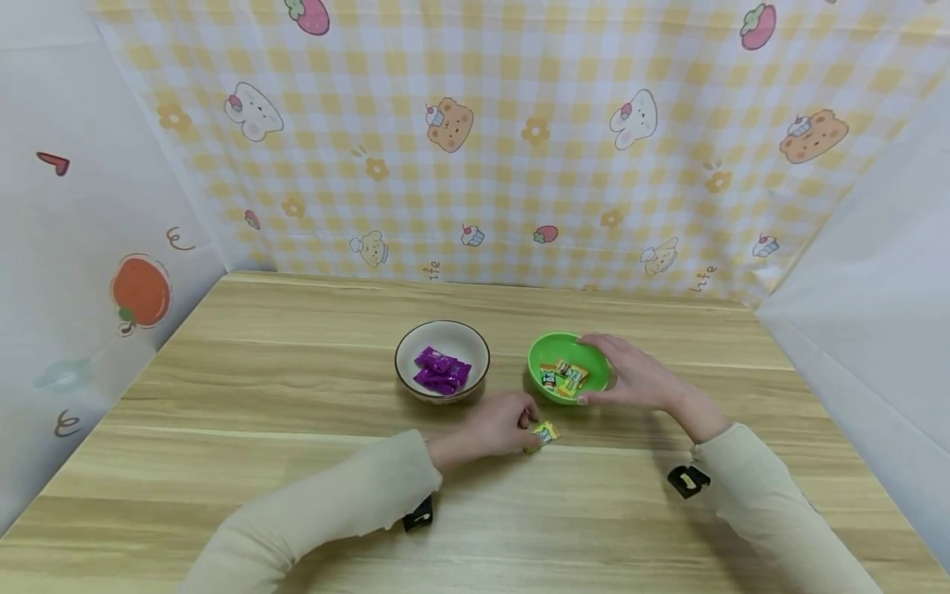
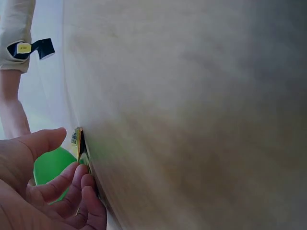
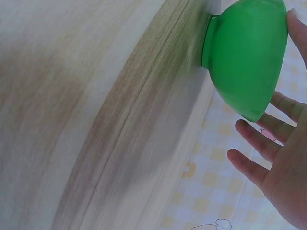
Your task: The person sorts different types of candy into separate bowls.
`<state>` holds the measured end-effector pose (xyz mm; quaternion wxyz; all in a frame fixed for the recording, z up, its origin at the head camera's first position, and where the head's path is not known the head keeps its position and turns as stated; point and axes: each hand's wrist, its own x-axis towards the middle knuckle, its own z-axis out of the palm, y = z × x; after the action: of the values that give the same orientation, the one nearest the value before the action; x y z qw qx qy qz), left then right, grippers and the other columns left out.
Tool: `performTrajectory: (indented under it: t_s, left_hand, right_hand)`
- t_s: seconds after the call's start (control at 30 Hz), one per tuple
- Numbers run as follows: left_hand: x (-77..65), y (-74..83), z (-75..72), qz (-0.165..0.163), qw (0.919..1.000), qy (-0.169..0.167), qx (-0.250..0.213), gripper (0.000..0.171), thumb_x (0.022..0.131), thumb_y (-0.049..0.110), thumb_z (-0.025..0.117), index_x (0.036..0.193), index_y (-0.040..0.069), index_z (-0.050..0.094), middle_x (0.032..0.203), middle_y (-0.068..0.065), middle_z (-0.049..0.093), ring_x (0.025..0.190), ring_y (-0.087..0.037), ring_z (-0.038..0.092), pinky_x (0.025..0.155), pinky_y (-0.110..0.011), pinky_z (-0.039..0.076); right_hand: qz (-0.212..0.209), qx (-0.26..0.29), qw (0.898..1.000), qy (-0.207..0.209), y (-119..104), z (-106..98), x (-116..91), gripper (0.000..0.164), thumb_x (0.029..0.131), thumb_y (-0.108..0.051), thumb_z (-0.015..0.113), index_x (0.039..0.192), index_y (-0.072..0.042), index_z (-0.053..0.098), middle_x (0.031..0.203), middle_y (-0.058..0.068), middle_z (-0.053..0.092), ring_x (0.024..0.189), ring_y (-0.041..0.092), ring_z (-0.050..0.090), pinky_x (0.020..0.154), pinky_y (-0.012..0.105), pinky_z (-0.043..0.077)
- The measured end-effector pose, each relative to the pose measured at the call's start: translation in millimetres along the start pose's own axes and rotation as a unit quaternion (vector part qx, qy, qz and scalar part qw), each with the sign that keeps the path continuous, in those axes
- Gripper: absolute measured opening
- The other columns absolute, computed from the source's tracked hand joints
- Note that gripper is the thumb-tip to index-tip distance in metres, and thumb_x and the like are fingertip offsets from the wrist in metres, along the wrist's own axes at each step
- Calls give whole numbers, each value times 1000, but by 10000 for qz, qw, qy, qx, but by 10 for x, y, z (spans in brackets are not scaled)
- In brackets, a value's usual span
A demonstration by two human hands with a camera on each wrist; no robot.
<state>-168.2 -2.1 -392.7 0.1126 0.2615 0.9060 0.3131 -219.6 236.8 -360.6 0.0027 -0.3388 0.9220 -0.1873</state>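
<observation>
My left hand [image 1: 496,426] reaches down to a yellow wrapped candy [image 1: 547,432] on the table, just in front of the green bowl [image 1: 555,348]. In the left wrist view, the candy [image 2: 75,139] appears edge-on, with the thumb apart from it and the fingertips right at its lower end. My right hand [image 1: 640,375] holds the green bowl at its right side, thumb at the near rim and fingers toward the far rim. Several yellow and green wrapped candies [image 1: 570,378] lie inside. In the right wrist view, the outer fingers spread away from the bowl [image 3: 247,57].
A white bowl with a dark rim [image 1: 445,334] stands left of the green one, holding several purple wrapped candies [image 1: 444,373]. Both stand on a wood-grain table [image 1: 312,355]. Behind it hangs a yellow checked cloth [image 1: 505,181].
</observation>
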Motion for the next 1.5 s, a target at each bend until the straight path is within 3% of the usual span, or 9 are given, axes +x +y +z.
performTrajectory:
  t_s: [0.3,0.63,1.0,1.23,1.5]
  left_hand:
    - [-6,13,24,232,9975,61,660,16,71,25,72,76,15,61,69,8,49,61,-4,43,55,-18,35]
    - [-26,58,26,209,9984,126,515,16,68,19,72,74,14,58,64,10,49,57,-4,44,52,-18,35]
    - [-25,7,-1,366,9989,155,-241,12,69,7,72,76,8,62,60,8,50,55,-2,45,53,-17,37]
    - [-56,-6,-83,142,9901,-115,-1390,11,72,-2,67,80,2,61,63,3,54,51,-6,50,48,-19,44]
    - [-129,-4,-299,206,9875,-71,-1560,8,74,3,67,82,7,64,67,5,57,63,-6,51,60,-20,43]
  right_hand:
    - [-20,-8,10000,7,12,13,-5,89,67,-59,65,131,-5,35,129,16,39,118,31,35,90,50,33]
    - [-3,26,10000,-11,8,15,-15,88,67,-59,65,131,-6,35,129,16,39,118,30,35,89,50,34]
    - [-78,0,10000,47,7,21,-7,88,67,-58,65,130,-5,36,129,16,39,117,30,36,89,49,35]
    - [-85,-30,9999,67,22,25,-1,88,67,-58,65,131,-5,35,129,15,39,117,30,36,89,49,35]
    - [-1,-4,10000,35,19,15,3,87,67,-58,65,131,-7,35,129,15,39,117,30,37,87,50,36]
